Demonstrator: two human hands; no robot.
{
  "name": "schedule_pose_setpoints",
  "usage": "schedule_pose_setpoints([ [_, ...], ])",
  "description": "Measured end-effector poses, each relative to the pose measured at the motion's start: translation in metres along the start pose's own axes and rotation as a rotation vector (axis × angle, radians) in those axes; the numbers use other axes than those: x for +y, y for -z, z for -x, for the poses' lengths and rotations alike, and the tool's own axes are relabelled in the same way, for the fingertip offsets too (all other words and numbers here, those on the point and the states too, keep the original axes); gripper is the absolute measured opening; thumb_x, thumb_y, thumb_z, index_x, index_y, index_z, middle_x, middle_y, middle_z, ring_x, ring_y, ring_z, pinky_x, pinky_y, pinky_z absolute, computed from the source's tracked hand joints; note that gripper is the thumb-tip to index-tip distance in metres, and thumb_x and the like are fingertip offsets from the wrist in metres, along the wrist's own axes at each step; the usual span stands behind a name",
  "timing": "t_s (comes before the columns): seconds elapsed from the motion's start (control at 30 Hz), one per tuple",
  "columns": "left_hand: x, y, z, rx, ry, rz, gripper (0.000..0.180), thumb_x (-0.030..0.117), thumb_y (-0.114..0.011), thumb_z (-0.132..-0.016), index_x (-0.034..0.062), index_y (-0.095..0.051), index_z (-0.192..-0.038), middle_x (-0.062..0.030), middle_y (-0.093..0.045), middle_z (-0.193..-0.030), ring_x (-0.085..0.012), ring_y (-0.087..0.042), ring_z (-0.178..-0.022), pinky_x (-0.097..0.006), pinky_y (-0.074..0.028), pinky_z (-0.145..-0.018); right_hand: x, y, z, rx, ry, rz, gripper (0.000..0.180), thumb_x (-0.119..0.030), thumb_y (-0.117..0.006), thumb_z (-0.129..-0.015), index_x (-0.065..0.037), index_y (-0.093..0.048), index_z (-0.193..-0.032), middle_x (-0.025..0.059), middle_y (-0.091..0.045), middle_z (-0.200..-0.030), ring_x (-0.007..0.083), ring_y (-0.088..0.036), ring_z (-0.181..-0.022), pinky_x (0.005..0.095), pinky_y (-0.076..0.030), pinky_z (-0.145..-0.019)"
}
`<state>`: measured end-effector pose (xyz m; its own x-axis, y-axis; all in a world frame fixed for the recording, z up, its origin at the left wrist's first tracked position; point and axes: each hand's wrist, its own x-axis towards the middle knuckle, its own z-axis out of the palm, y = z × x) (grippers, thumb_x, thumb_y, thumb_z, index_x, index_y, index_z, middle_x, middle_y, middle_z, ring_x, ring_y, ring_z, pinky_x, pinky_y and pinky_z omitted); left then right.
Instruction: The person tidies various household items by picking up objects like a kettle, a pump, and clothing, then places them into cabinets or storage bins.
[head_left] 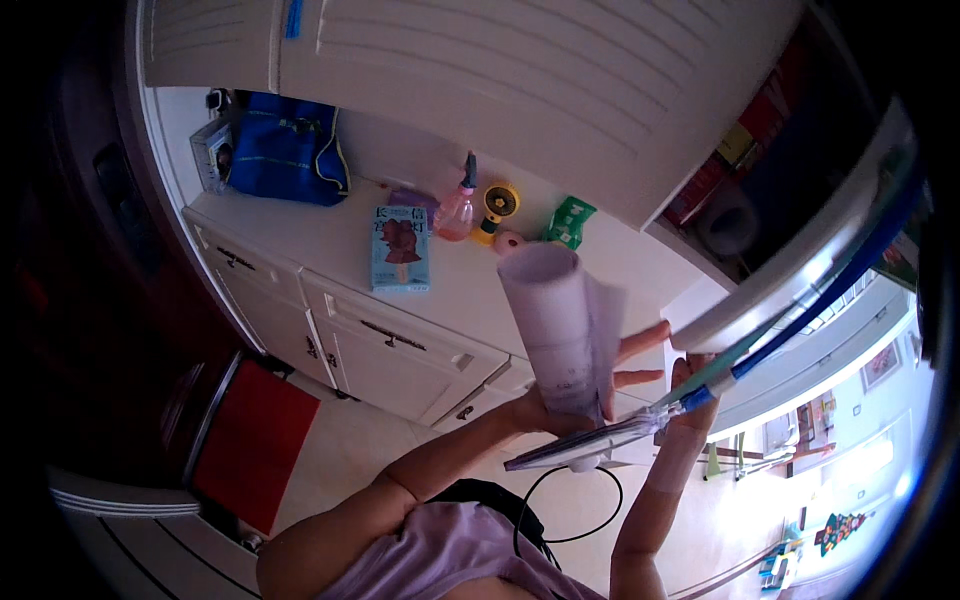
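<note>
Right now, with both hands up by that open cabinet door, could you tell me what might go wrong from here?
1. The left hand grips a rolled paper and a flat book-like item together; the loose sheets could slip out.
2. The right hand is at the edge of the open cabinet door, so fingers could be pinched if it swings.
3. The pink spray bottle and yellow fan on the counter below could be knocked over by anything dropped.

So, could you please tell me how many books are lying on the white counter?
1: a teal book lies flat on the counter, between the blue bag and the pink spray bottle. Others may be hidden behind the rolled paper.
</note>
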<state>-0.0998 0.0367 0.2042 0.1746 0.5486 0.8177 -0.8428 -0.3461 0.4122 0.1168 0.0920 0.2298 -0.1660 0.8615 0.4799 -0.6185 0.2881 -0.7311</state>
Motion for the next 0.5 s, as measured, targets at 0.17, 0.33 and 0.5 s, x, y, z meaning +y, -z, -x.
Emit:
schedule_pose_setpoints([
  [0.17,0.008,0.025,-0.009,0.021,-0.116,0.144,0.022,0.020,-0.072,-0.073,0.0131,-0.052,-0.078,-0.0113,-0.017,-0.146,-0.0356,-0.008,-0.135,-0.065,-0.023,-0.100,0.016,-0.011,-0.044,-0.222,-0.011,-0.078,0.027,-0.029,-0.051,-0.091,-0.007,-0.054,-0.105,0.0056,-0.061,-0.096,0.0149,-0.060,-0.081,0.0246,-0.048,-0.063],
  [0.33,0.006,0.041,-0.009,0.104,-0.101,0.037,0.026,0.021,-0.072,-0.070,0.0130,-0.050,-0.081,-0.0162,-0.025,-0.143,-0.0375,-0.014,-0.134,-0.059,-0.023,-0.102,0.028,-0.003,-0.069,0.230,-0.053,0.032,0.022,-0.027,-0.049,-0.091,-0.007,-0.056,-0.098,0.0026,-0.061,-0.087,0.0142,-0.059,-0.077,0.0239,-0.049,-0.063],
  [0.5,-0.002,0.061,0.018,0.242,-0.047,-0.032,0.029,0.018,-0.064,-0.064,0.0116,-0.050,-0.089,-0.0202,-0.037,-0.135,-0.0394,-0.027,-0.129,-0.058,-0.024,-0.102,0.033,-0.047,-0.082,0.344,-0.036,0.090,0.026,-0.038,-0.055,-0.088,-0.012,-0.054,-0.087,-0.0102,-0.034,-0.054,-0.0010,-0.026,-0.045,0.0161,-0.019,-0.038],
])
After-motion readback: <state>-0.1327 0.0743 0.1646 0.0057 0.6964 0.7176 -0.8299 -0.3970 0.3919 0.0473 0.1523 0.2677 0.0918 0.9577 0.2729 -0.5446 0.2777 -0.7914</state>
